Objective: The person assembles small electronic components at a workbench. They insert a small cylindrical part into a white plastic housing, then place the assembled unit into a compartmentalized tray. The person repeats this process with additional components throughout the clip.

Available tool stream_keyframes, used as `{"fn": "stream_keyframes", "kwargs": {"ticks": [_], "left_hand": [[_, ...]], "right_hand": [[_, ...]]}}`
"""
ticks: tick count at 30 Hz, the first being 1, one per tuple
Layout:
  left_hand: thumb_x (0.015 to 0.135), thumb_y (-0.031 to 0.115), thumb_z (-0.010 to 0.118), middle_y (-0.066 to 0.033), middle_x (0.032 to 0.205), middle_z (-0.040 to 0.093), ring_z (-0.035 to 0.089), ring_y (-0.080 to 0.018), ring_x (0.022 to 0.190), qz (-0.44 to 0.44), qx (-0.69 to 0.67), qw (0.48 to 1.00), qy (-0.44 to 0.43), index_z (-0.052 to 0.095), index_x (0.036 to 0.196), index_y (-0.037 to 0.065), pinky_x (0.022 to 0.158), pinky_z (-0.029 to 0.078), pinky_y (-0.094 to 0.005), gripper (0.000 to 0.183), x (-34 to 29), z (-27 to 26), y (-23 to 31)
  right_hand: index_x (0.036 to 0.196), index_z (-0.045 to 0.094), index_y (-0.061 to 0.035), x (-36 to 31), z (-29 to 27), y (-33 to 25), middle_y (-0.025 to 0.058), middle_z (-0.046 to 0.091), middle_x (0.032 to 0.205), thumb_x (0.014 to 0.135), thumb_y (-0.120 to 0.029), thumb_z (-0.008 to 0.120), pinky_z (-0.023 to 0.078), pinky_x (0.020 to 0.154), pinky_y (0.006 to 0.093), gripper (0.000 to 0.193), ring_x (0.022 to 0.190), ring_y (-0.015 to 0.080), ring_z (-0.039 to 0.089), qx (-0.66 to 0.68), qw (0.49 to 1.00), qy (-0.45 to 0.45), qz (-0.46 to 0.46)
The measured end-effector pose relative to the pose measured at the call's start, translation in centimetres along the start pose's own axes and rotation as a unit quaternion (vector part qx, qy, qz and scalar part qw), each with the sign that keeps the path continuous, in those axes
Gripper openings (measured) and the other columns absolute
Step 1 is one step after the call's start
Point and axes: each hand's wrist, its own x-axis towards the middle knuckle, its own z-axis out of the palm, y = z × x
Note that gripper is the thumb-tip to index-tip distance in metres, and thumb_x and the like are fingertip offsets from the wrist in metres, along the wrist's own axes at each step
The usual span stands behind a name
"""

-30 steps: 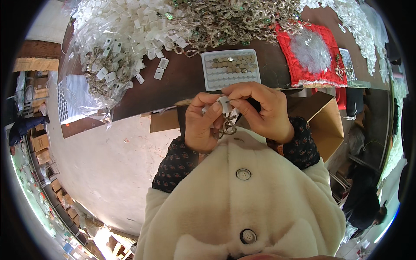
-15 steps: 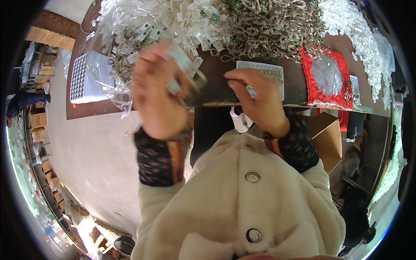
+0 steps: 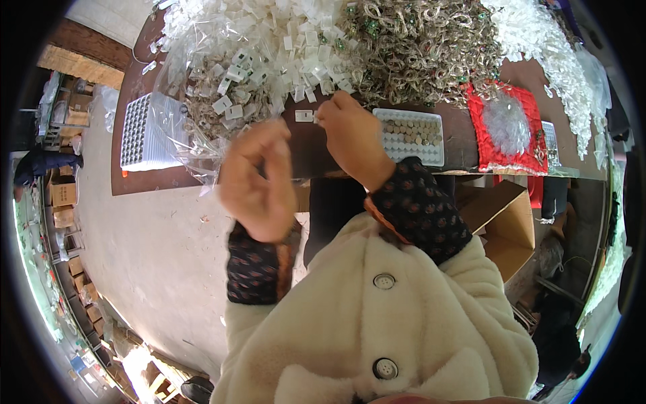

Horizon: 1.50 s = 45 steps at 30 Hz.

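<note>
1. Fingertips of the right hand (image 3: 355, 135) are bunched at the right end of a small white rectangular plastic case (image 3: 304, 116); whether they grasp it, or some pale piece beside it, I cannot tell.
2. Blurred, with fingers curled, the left hand (image 3: 258, 180) is raised near the table's edge; nothing clearly shows in it, and its grip cannot be told.
3. That case lies flat on the dark brown tabletop (image 3: 459, 143), just below a loose heap of translucent white plastic cases (image 3: 303, 47).
4. For clean handling, a light pinch across the narrow edges seems best: smooth plastic would likely skid under a push from above, and heavy pressure could flex so thin a shell.
5. Keeping the right wrist clear of the shallow white moulded tray (image 3: 404, 155) seems wise, since the round metallic discs (image 3: 414, 128) in its wells could be jostled.
6. Textures differ sharply: tangled brownish, glinting loops (image 3: 417, 60) are piled beyond the tray; crinkled clear film (image 3: 176, 131) sags at left; a glossy bundle of clear filaments (image 3: 506, 124) rests on red quilted cloth (image 3: 479, 138).
</note>
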Motion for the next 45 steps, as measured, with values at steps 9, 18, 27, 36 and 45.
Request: {"fn": "stream_keyframes", "kwargs": {"ticks": [9, 18, 27, 36, 45], "left_hand": [[0.097, 0.005, 0.063, -0.0098, 0.102, 0.069, 0.064, -0.0131, 0.082, -0.267, -0.321, 0.907, 0.045, 0.059, 0.116, -0.003, 0.073, 0.054, -0.0294, 0.021, -5.2, 3.4, -3.6], [0.097, 0.009, 0.064, -0.0073, 0.097, 0.067, 0.06, -0.0113, 0.075, -0.322, -0.364, 0.874, 0.025, 0.062, 0.115, -0.002, 0.065, 0.05, -0.0259, 0.022, -5.5, 3.6, -4.2], [0.099, 0.01, 0.06, -0.0062, 0.097, 0.068, 0.063, -0.0111, 0.079, -0.349, -0.365, 0.863, 0.0, 0.062, 0.116, 0.0, 0.068, 0.049, -0.0263, 0.02, -5.3, 3.5, -5.4], [0.097, 0.009, 0.063, -0.0045, 0.096, 0.066, 0.061, -0.0116, 0.079, -0.357, -0.368, 0.858, -0.003, 0.063, 0.114, -0.001, 0.069, 0.05, -0.0254, 0.02, -5.6, 3.0, -5.1], [0.098, 0.015, 0.061, -0.0086, 0.108, 0.065, 0.059, -0.0163, 0.092, -0.297, -0.5, 0.813, -0.031, 0.06, 0.119, -0.001, 0.077, 0.048, -0.0306, 0.026, -5.1, 3.4, -3.7]], "right_hand": [[0.099, 0.065, -0.0009, -0.8, -5.3, -1.2, 0.0107, 0.062, 0.087, 0.088, -0.001, 0.064, 0.05, 0.065, 0.0314, 0.011, 0.078, 0.0232, 0.065, 0.245, 0.966, -0.074, -0.034], [0.096, 0.062, -0.0012, 9.2, -2.3, 3.0, 0.0181, 0.065, 0.083, 0.087, -0.015, 0.067, 0.052, 0.063, 0.0474, 0.017, 0.071, 0.0376, 0.066, -0.177, 0.981, 0.069, 0.027], [0.097, 0.066, -0.0103, 8.7, -4.1, 4.7, 0.0092, 0.066, 0.085, 0.085, -0.017, 0.07, 0.052, 0.059, 0.0397, 0.014, 0.069, 0.0314, 0.066, -0.097, 0.975, 0.182, -0.081], [0.104, 0.069, -0.0027, 8.2, -5.4, 2.9, 0.0115, 0.072, 0.094, 0.088, -0.017, 0.071, 0.054, 0.068, 0.0302, 0.021, 0.075, 0.0213, 0.069, -0.013, 0.992, 0.113, -0.057], [0.11, 0.063, -0.0011, 2.9, -9.6, -0.6, 0.0053, 0.07, 0.091, 0.092, -0.007, 0.07, 0.052, 0.072, 0.0255, 0.02, 0.083, 0.009, 0.066, 0.411, 0.911, -0.033, 0.002]]}}
